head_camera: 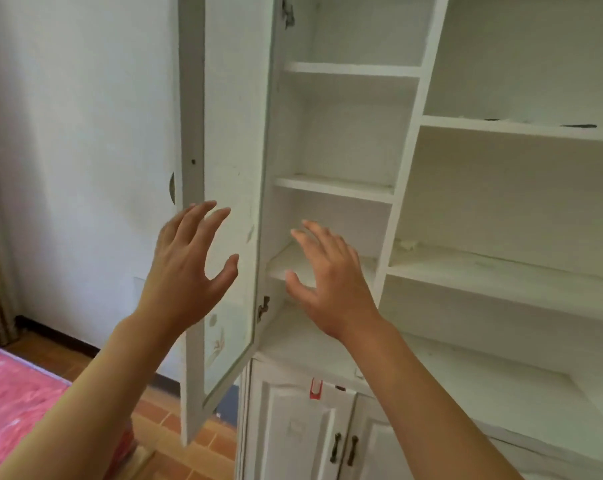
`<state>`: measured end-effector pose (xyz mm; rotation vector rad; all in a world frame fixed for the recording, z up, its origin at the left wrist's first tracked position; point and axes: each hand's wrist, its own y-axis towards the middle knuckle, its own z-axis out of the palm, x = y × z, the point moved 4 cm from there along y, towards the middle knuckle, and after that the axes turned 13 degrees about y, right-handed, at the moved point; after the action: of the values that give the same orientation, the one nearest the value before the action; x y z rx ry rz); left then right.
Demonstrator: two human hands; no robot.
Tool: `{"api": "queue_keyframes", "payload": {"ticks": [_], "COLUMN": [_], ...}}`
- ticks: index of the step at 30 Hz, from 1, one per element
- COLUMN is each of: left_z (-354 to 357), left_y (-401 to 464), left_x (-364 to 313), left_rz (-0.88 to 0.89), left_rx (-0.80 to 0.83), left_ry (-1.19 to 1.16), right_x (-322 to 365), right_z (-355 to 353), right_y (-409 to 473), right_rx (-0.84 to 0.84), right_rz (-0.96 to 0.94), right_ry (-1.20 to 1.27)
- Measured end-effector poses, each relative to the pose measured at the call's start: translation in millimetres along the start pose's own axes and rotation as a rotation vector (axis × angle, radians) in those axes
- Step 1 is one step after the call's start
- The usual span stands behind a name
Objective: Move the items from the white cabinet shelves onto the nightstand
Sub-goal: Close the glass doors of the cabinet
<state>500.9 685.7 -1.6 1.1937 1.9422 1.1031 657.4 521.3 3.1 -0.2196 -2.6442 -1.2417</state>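
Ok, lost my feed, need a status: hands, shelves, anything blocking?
Left hand and right hand open, holding nothing. Shelves show no items. Cabinet door open beside left hand, shelf access clear.

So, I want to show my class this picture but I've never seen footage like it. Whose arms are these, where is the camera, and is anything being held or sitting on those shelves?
There is no machine here: the camera is worn on a person's head and looks forward and down, so the arms are the wearer's own. The left hand is spread open in front of the open cabinet door. The right hand is also open, reaching toward a lower shelf of the white cabinet. Neither hand holds anything. The narrow shelves look bare; on a wider shelf to the right lie one or two small dark objects, too small to identify. A pink bedcover shows at lower left. No nightstand is in view.
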Motion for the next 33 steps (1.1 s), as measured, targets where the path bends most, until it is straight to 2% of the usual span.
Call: {"api": "queue_keyframes", "payload": {"ticks": [8, 13, 27, 33], "left_z": [8, 33, 49, 53], "left_y": [17, 27, 44, 48], "left_x": [84, 123, 158, 161], "left_rz": [-0.046, 0.081, 0.324, 0.353], "left_rx": [-0.051, 0.024, -0.054, -0.048], "left_ry": [0.036, 0.116, -0.047, -0.115], "right_x": [49, 64, 58, 53], "right_z": [41, 65, 98, 98], "right_y": [90, 132, 162, 159], "right_rx": [-0.029, -0.073, -0.127, -0.125], "right_rz": [-0.245, -0.335, -0.361, -0.32], "right_ry": [0.002, -0.046, -0.166, -0.226]}}
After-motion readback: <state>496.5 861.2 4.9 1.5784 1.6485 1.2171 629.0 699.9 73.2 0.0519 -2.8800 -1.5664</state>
